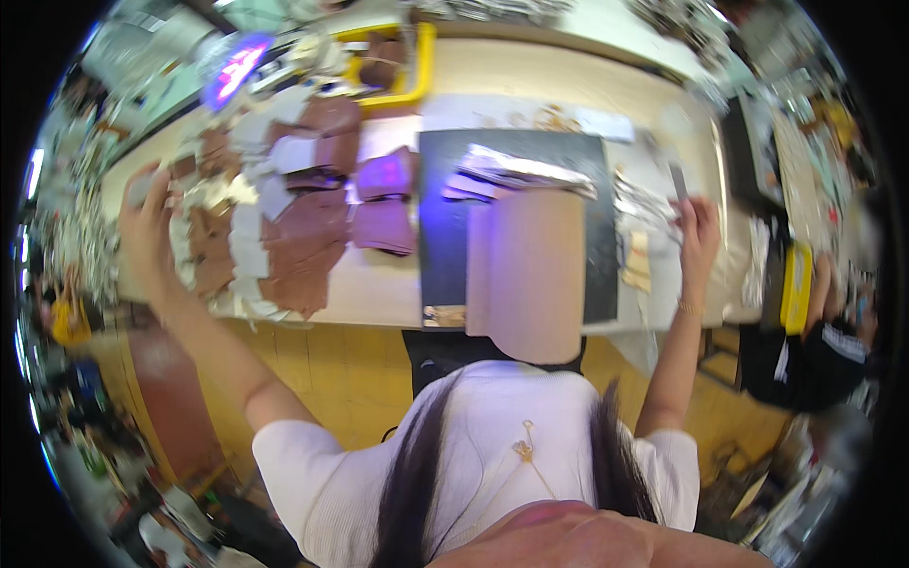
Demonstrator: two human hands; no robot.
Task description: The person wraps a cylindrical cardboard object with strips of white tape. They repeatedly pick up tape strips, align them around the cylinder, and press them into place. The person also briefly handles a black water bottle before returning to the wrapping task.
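Observation:
My left hand (144, 213) is out at the far left of the table, its fingers curled around a small greyish thing that blur keeps me from naming. Just right of it lie stacks of brown leather-like pieces (308, 241) with pale backing strips. My right hand (699, 227) grips a narrow flat grey strip (678, 180) that points away from me. Between my hands a dark board (519, 151) carries a beige sheet (535, 270), which hangs over the table's front edge. Silvery strips (516, 173) lie across the sheet's far end.
A yellow-rimmed tray (422, 71) holding brown pieces stands at the back left, near a glowing purple lamp (237, 71). More silvery strips (644, 201) and a small tan piece (637, 262) lie beside my right hand. Another person's arm (820, 293) is at the far right.

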